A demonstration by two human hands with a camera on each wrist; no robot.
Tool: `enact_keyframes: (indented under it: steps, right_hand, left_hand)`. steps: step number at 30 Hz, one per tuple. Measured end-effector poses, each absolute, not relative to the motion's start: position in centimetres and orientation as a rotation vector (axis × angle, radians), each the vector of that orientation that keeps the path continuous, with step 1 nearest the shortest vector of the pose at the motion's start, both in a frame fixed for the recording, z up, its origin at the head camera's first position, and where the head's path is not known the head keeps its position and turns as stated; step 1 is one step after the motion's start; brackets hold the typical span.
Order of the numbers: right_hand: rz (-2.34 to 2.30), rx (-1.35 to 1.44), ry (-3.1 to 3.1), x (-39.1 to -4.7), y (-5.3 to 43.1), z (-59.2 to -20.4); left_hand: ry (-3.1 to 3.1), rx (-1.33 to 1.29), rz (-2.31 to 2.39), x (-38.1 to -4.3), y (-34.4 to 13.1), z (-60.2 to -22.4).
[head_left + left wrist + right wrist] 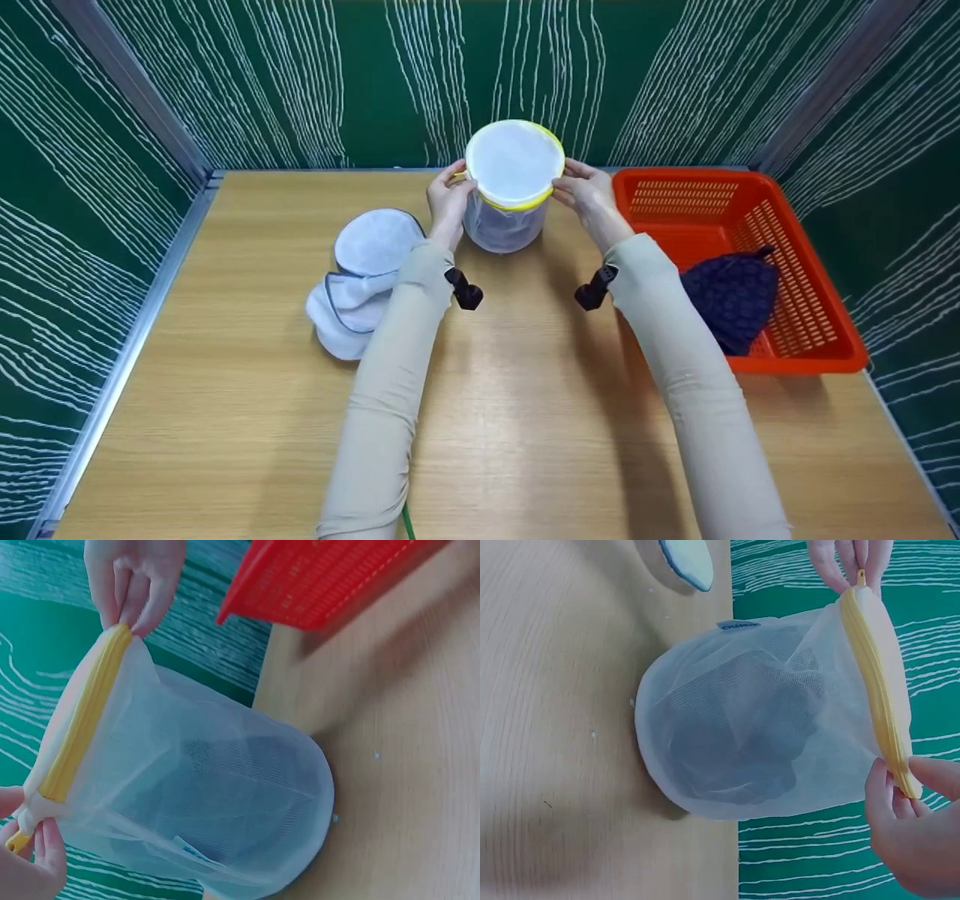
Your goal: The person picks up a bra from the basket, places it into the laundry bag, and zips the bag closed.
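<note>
A white mesh laundry bag (504,225) with a yellow zipper (88,716) around its top stands upright at the back of the table. Its round lid (515,163) lies across the top, and the zipper looks closed where it shows. Something dark (735,731) shows through the mesh, its kind blurred by the fabric. My left hand (448,201) pinches the left side of the rim, by the yellow zipper pull (18,841). On the opposite side, my right hand (589,196) grips the rim between thumb and fingers.
Left of the bag lies another white mesh bag (375,244), crumpled, with dark trim. An orange basket (799,367) stands at the right, holding a dark blue patterned cloth item (731,296). Green walls (375,82) with white lines enclose the wooden table (525,450).
</note>
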State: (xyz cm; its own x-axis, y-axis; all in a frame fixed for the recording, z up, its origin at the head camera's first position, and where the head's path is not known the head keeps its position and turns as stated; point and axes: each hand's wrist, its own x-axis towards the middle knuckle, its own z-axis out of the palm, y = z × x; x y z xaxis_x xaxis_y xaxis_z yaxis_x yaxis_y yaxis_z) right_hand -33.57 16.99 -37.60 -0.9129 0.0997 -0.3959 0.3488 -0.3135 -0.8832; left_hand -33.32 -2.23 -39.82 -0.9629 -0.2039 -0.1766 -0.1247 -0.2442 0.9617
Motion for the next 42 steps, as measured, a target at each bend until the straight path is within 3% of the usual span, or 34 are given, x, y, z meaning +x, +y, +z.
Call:
enact_keyframes:
  steps: [24,42]
  right_hand:
    - [-2.215,0.519,1.993,-34.4,17.1,-40.4]
    - [-2.077,0.464,2.331,-31.8,15.6,-40.5]
  left_hand:
    - [-1.988,0.420,-2.285,-33.7,-1.5,-41.8]
    - [-2.035,0.566,-2.349,-31.4,-3.5,-40.0]
